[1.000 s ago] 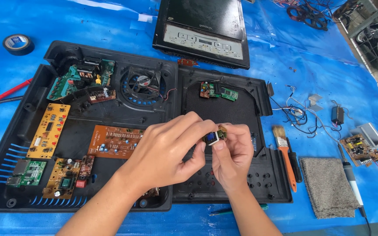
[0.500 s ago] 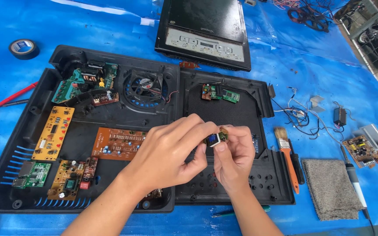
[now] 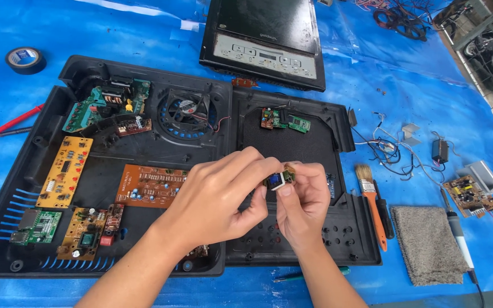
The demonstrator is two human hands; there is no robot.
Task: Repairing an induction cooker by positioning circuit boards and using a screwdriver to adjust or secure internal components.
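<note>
Quick count: two hands, left hand point(image 3: 215, 199) and right hand point(image 3: 303, 205), pinching one small part point(image 3: 278, 178) between them. Two black plastic trays, one big point(image 3: 24, 171), one smaller point(image 3: 355, 251). Loose circuit boards: I count about nine, hard to be sure. One fan point(image 3: 185, 107), one tape roll point(image 3: 25, 59), one brush point(image 3: 370, 199), one grey cloth point(image 3: 426, 242), one cooktop panel point(image 3: 266, 40).

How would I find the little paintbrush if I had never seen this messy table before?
Start at the big black plastic casing lying open on the blue sheet and go to its right edge. The paintbrush lies there, left of the folded grey cloth. It is the only thing with an orange handle and a tuft of pale bristles; the soldering iron beyond the cloth is thin and grey.
</note>
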